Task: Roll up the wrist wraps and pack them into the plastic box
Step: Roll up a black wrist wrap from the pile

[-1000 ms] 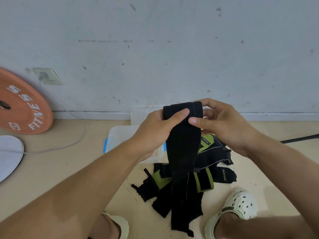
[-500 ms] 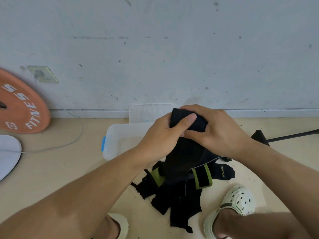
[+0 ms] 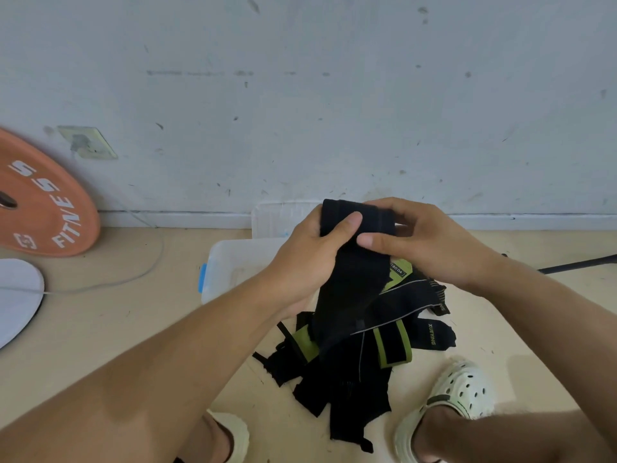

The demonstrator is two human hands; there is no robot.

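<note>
A black wrist wrap (image 3: 350, 289) hangs from both my hands, its top end partly rolled between them. My left hand (image 3: 307, 259) grips the roll's left side with the thumb pressed on its front. My right hand (image 3: 424, 242) holds the right side, thumb on the front and fingers curled behind. The wrap's tail drops onto a pile of black and green wrist wraps (image 3: 394, 342) on the floor. The clear plastic box (image 3: 233, 262) with a blue latch stands behind my left hand, partly hidden.
The box's clear lid (image 3: 277, 218) leans at the wall. An orange weight plate (image 3: 40, 202) rests against the wall at left, above a white disc (image 3: 16, 295) and a thin cable (image 3: 133, 275). My two pale clogs (image 3: 457, 396) flank the pile. A black rod (image 3: 577, 262) lies at right.
Both hands turned the wrap's top end over, dipping down and rising again. The roll at the top is thicker and the hanging tail is shorter.
</note>
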